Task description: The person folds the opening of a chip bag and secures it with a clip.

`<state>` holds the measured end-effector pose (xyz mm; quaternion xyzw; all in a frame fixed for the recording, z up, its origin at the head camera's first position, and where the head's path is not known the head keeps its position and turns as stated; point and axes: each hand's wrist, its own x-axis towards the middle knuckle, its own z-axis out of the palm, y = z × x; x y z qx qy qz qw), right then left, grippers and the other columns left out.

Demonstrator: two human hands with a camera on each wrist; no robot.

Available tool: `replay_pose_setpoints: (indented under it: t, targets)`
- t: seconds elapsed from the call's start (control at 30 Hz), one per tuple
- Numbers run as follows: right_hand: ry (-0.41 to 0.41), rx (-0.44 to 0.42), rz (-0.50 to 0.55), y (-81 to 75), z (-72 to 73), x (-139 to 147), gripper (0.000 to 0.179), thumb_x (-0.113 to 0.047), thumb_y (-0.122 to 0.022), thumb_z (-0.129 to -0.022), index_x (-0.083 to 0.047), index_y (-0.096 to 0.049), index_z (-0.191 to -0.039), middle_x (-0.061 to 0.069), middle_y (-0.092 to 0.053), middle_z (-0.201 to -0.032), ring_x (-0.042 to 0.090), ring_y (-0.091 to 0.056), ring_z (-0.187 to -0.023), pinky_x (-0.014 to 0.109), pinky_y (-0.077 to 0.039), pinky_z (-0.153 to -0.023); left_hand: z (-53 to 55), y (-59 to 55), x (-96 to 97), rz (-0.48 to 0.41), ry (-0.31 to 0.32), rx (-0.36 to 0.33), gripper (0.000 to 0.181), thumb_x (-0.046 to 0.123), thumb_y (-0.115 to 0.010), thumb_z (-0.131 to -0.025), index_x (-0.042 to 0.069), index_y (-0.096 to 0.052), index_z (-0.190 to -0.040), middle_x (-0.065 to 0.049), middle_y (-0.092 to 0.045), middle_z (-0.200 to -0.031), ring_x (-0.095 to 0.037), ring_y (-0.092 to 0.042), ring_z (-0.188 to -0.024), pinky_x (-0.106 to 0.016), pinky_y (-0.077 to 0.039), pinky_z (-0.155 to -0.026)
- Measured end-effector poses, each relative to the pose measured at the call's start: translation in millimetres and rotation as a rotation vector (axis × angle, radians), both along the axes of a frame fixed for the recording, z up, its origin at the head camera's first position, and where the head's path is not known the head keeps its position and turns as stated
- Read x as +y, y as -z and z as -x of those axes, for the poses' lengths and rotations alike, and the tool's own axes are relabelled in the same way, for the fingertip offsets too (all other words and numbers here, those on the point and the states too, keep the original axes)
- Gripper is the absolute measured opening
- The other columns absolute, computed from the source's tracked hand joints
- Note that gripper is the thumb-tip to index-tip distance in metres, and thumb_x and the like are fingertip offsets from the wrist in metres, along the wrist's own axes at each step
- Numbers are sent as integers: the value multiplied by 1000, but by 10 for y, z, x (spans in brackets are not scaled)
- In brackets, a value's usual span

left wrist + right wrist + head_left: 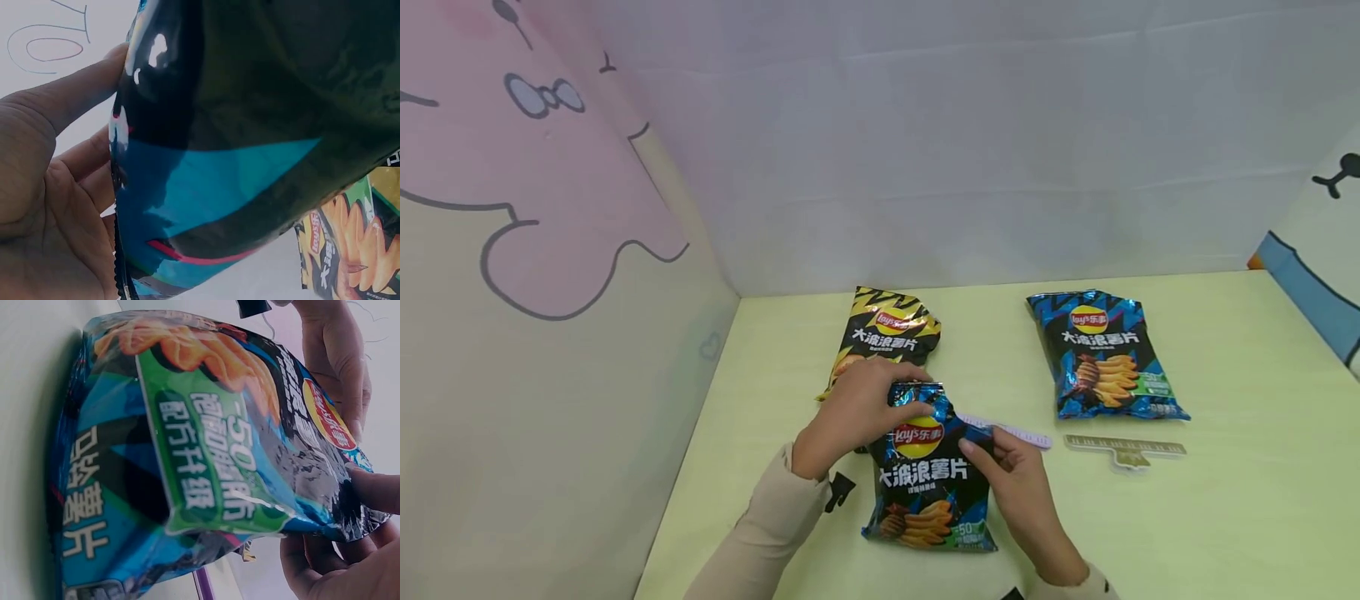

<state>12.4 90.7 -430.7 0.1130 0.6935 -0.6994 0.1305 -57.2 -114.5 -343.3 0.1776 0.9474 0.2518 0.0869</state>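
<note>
A blue-and-black Lay's chip bag [925, 500] is between the two hands at the front of the table, its printed face toward the head camera. My left hand [868, 400] pinches its top edge on the left side, thumb in front and fingers behind. With thumb and fingers, my right hand [1022, 475] pinches the bag's upper right corner. The top edge looks slanted down toward that corner. In the left wrist view the bag [219, 156] fills most of the picture beside the left hand [56, 162]. The right wrist view shows the bag's front [206, 425] close up.
A yellow-and-black chip bag [891, 325] lies behind the left hand. Another blue chip bag [1105, 358] lies at the right. A purple sealing clip [1015, 432] is partly hidden by the held bag and right hand. An olive clip [1127, 450] lies farther right.
</note>
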Motion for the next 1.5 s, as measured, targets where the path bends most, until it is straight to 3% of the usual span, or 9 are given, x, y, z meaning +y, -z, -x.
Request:
replay_pose_setpoints:
  t: [0.17, 0.5, 0.7, 0.9, 1.07, 1.27, 1.4, 1.5]
  targets:
    - [-10, 29, 2, -9, 21, 16, 34, -18, -64, -100, -1, -66, -129, 17, -73, -121, 13, -73, -98, 23, -60, -83, 12, 15, -11, -34, -13, -18, 35, 38, -77, -89, 24, -74, -121, 1, -75, -121, -22, -67, -115, -44, -54, -99]
    - [-2, 62, -1, -8, 53, -18, 28, -13, -63, -100, 1, -68, -123, 16, -75, -116, 6, -72, -93, 23, -60, -85, 17, 4, -109, -104, -72, -7, 24, 31, -73, -93, 22, -77, -115, 3, -76, -117, -19, -68, -111, -42, -55, -96]
    - [23, 83, -5, -1, 54, 10, 25, -11, -63, -99, 3, -69, -119, 12, -77, -106, 7, -72, -89, 21, -59, -82, 52, 35, -111, -108, -59, 33, 21, 30, -73, -93, 22, -78, -111, 4, -78, -113, -18, -69, -108, -45, -47, -105]
    - [41, 83, -20, 5, 61, 55, 26, -10, -64, -98, 3, -70, -119, 7, -78, -104, 6, -72, -91, 19, -58, -83, 79, 63, -89, -140, -41, 61, 15, 29, -74, -93, 24, -79, -106, 8, -78, -106, -16, -69, -106, -43, -50, -100]
    - [45, 70, -29, 28, 31, 66, 25, -6, -63, -98, 4, -69, -121, 7, -79, -104, 3, -71, -90, 18, -57, -82, 42, 91, -110, -147, -54, 42, 13, 26, -74, -93, 24, -79, -104, 7, -78, -106, -17, -68, -105, -44, -51, -99]
    - [43, 162, -40, 71, 6, 104, 24, -4, -65, -96, 7, -70, -118, -8, -78, -96, 2, -72, -88, 18, -58, -79, 27, 115, -158, -197, -21, 50, 13, 20, -70, -96, 26, -78, -103, 9, -77, -107, -14, -67, -103, -42, -52, -96]
    - [70, 162, -52, 83, 7, 130, 28, 0, -66, -94, 8, -68, -121, -21, -74, -96, -1, -70, -89, 15, -57, -79, 26, 118, -177, -222, -2, 53, 15, 16, -67, -98, 26, -77, -102, 10, -77, -106, -10, -68, -100, -37, -54, -92]
    - [79, 155, -54, 100, -4, 142, 29, 2, -66, -93, 8, -68, -122, -23, -73, -98, -2, -69, -90, 15, -57, -80, 17, 124, -186, -237, 10, 48, 17, 15, -65, -99, 27, -77, -100, 11, -77, -105, -7, -69, -97, -34, -55, -90]
